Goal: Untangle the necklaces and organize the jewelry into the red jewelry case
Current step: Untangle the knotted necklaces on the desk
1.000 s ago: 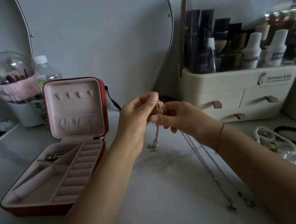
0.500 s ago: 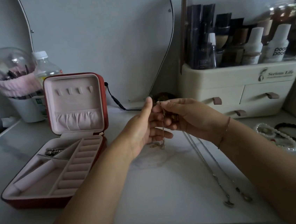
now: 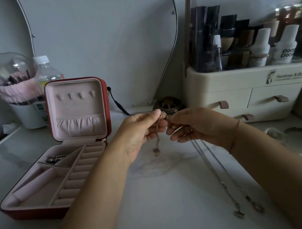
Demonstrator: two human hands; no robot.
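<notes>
Left hand [image 3: 139, 132] and right hand [image 3: 194, 126] each pinch the top of a gold necklace [image 3: 157, 132] between thumb and fingertips; its chain hangs to a small pendant above the white table [image 3: 164, 197]. The red jewelry case [image 3: 35, 213] stands open at left, lid upright, with 1 dark piece [image 3: 55, 159] in its rear-left compartment. 2 silver necklaces [image 3: 213, 165] lie stretched out beside the right forearm.

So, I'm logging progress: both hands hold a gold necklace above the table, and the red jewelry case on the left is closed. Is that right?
Not quite. The head view shows the red jewelry case open, its lid standing upright. The rest holds: the left hand and right hand both pinch the gold necklace above the table.
</notes>
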